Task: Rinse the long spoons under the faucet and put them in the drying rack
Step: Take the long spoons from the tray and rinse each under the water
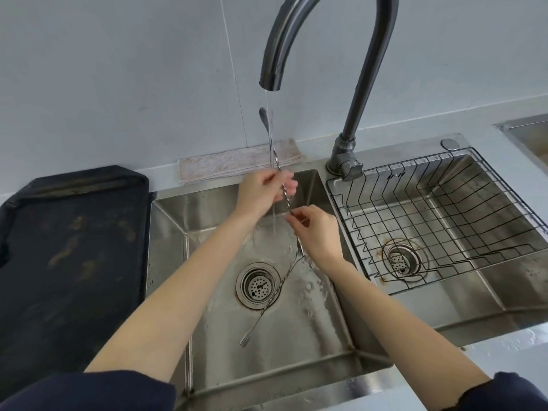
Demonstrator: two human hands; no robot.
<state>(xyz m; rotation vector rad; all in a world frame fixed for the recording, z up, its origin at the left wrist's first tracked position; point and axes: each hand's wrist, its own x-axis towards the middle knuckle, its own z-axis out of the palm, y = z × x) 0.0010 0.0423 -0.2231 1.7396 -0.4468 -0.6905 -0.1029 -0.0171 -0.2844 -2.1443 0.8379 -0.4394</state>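
Note:
A long twisted-handle spoon [268, 134] stands nearly upright under the faucet [271, 75], its bowl at the top beside the thin stream of water. My left hand [261, 192] grips its middle and my right hand [317, 232] pinches its lower part. A second long utensil [268, 304] with a small fork end lies slantwise on the floor of the left sink basin [320, 327], crossing next to the drain [257, 285]. The wire drying rack [439, 212] sits in the right basin and holds nothing.
A dark tray [71, 247] lies on the counter left of the sink. A folded cloth [234, 161] rests against the wall behind the left basin. The faucet base [344, 161] stands between the two basins. Another sink's corner [527, 134] shows at far right.

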